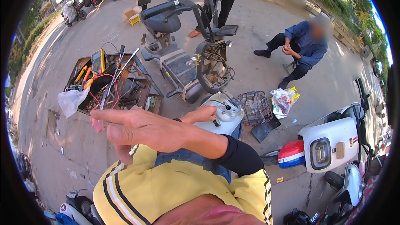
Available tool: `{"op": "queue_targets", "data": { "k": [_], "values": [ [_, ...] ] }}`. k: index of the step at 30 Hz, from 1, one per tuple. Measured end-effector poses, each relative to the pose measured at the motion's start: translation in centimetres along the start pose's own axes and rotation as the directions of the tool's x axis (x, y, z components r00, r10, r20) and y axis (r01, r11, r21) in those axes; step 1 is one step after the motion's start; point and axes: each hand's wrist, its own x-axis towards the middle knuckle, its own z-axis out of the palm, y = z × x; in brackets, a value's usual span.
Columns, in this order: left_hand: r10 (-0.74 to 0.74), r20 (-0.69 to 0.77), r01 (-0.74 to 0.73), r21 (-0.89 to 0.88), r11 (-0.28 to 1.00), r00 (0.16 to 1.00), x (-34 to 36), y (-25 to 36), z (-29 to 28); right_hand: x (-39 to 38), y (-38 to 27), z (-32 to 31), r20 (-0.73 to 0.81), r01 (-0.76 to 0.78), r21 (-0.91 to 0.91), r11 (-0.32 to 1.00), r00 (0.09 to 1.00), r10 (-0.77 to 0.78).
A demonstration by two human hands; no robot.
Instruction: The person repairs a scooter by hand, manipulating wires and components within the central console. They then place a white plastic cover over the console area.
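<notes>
My right arm crosses in front of me to the left. Its hand (135,129) is raised in the air, index finger stretched out and the other fingers apart, holding nothing. Partly behind that forearm, my left hand (203,113) rests on a pale panel (238,121) over my lap, its fingers curled. A silver round housing (228,109) with a dark centre lies on the panel, beside the left fingertips. A short dark piece (216,122) shows just below those fingers; what they grip is not clear.
A tool tray (156,103) with a yellow multimeter (98,61) stands at left. Ahead is a partly stripped electric scooter (179,68). A wire basket (255,108) and plastic bag (285,101) lie to the right, near a white scooter (333,141). One person sits; another stands.
</notes>
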Motion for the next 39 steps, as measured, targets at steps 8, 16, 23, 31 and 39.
{"op": "queue_targets", "data": {
  "k": [8, 16, 23, 31, 39],
  "values": [
    [0.017, 0.0, -0.017, 0.019, 1.0, 1.0, 1.2, -0.8, 1.0, 0.2, 0.1, 1.1, 0.077, -0.086, -0.048, 0.995, 0.993, 0.09],
    [0.019, 0.039, -0.023, 0.092, 0.996, 0.999, 1.2, -0.7, 0.2, 0.7, 0.7, 0.5, 0.074, -0.028, -0.074, 0.997, 0.997, 0.033],
    [0.034, 0.006, -0.035, 0.152, 0.988, 0.999, 0.8, -0.7, 0.6, 0.9, 1.3, 0.3, 0.058, -0.03, -0.062, 0.998, 0.998, 0.034],
    [0.078, 0.016, -0.08, 0.175, 0.981, 0.997, 1.0, 0.3, 0.1, 0.9, 1.4, 0.3, 0.022, -0.019, -0.075, 0.997, 1.0, 0.021],
    [0.093, 0.071, -0.103, 0.162, 0.981, 0.993, 1.1, 0.7, 0.2, 0.7, 1.5, 0.2, 0.005, -0.019, -0.078, 0.997, 1.0, 0.02]
  ]
}}
